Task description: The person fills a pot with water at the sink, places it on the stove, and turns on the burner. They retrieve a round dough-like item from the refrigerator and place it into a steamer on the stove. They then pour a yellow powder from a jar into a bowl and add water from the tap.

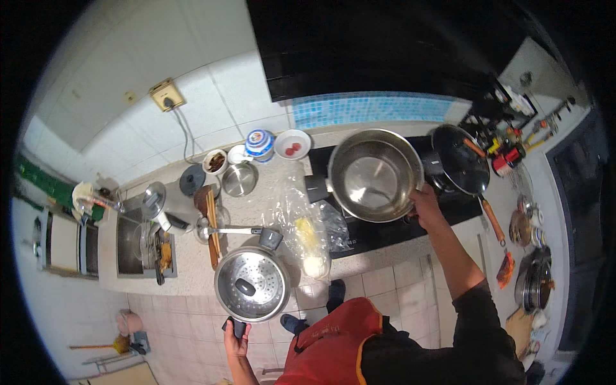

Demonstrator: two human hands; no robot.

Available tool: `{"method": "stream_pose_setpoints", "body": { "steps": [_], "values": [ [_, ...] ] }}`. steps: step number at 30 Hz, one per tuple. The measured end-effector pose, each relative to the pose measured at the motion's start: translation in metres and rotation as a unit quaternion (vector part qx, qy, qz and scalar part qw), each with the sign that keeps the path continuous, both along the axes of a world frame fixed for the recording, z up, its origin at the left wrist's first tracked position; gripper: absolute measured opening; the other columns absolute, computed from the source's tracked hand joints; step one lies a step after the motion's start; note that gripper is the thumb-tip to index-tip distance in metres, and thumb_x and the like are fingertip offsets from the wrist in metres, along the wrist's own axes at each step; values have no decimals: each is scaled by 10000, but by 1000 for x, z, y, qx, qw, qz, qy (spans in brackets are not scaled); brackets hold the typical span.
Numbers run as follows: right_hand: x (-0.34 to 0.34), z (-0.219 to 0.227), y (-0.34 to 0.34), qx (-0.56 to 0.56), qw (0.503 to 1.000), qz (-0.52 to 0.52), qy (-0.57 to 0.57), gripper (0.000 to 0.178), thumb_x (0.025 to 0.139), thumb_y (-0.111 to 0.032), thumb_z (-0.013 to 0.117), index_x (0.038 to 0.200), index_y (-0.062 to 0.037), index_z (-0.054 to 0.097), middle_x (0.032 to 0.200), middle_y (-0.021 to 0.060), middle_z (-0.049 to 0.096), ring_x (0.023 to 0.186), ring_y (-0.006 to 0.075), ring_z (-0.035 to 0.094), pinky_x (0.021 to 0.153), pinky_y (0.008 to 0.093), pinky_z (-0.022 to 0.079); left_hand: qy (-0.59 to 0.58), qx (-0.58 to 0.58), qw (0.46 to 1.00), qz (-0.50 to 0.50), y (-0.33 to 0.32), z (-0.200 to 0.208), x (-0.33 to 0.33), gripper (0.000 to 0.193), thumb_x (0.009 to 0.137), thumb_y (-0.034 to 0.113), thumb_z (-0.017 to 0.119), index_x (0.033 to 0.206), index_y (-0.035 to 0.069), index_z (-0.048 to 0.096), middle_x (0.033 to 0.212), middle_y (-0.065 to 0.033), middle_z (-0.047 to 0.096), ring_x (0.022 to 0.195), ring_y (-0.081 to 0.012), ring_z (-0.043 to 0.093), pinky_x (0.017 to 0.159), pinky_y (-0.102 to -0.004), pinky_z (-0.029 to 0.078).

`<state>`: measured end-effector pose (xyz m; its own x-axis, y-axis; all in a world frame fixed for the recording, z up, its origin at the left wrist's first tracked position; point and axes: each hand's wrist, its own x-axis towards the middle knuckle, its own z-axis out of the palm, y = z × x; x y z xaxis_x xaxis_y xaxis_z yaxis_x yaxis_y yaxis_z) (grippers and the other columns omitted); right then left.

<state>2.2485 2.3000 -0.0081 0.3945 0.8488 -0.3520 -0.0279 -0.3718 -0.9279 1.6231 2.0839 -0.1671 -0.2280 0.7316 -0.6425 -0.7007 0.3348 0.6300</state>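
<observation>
My left hand [236, 343] is closed round the lower black handle of a perforated steel steamer pan [266, 298], held at the counter's front edge. A black oval piece [245, 287] shows inside the pan. On the other side, my right hand [425, 204] grips the right handle of a large steel pot [375, 183] over the black cooktop [366, 236]. The pot's inside is shiny, with some reflection at its bottom; whether it rests on the cooktop cannot be told. Between the two vessels lies a clear plastic bag [308, 240] with something yellow and white in it.
A steel ladle [224, 230] and wooden chopsticks [212, 221] lie left of the bag. Behind stand a white bowl [292, 145] with red pieces, a blue-white jar [259, 145] and a small steel bowl [240, 179]. A wok [459, 160] sits right; the sink [131, 240] is left.
</observation>
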Motion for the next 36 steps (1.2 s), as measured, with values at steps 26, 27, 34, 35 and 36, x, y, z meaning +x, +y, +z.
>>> {"method": "stream_pose_setpoints", "body": {
  "steps": [26,27,34,35,36],
  "values": [
    [-177,72,-24,57,991,114,28,460,823,-28,504,1282,-47,541,930,84,647,650,112,613,442,242,492,-62,12,993,-101,46,-50,7,442,978,395,597,1253,54,535,1180,-131,648,1044,-286,654,915,-413,579],
    [-188,75,-28,58,990,129,24,457,824,-31,506,1279,-46,544,924,82,649,651,113,615,443,243,492,-53,7,993,-106,48,-53,6,457,980,401,587,1262,46,525,1187,-144,642,1050,-296,652,929,-418,576],
    [-329,102,-69,53,978,184,88,470,774,-13,523,1243,-7,561,929,74,669,710,138,648,526,273,513,-23,56,973,-224,21,-32,-50,475,1032,378,506,1357,35,456,1178,-163,621,1015,-277,652,915,-421,562],
    [-355,105,-76,54,975,199,86,474,767,-9,523,1239,0,562,946,77,672,725,142,652,543,275,515,21,50,976,-210,6,-19,-68,465,1036,373,500,1365,48,454,1171,-152,623,1025,-258,645,902,-417,558],
    [-384,105,-83,71,975,190,89,468,761,-3,512,1225,10,568,970,75,670,756,141,646,574,281,516,40,33,973,-224,-5,-2,-93,485,1033,406,495,1377,68,449,1218,-142,601,1076,-251,625,899,-402,544]
  ]
}}
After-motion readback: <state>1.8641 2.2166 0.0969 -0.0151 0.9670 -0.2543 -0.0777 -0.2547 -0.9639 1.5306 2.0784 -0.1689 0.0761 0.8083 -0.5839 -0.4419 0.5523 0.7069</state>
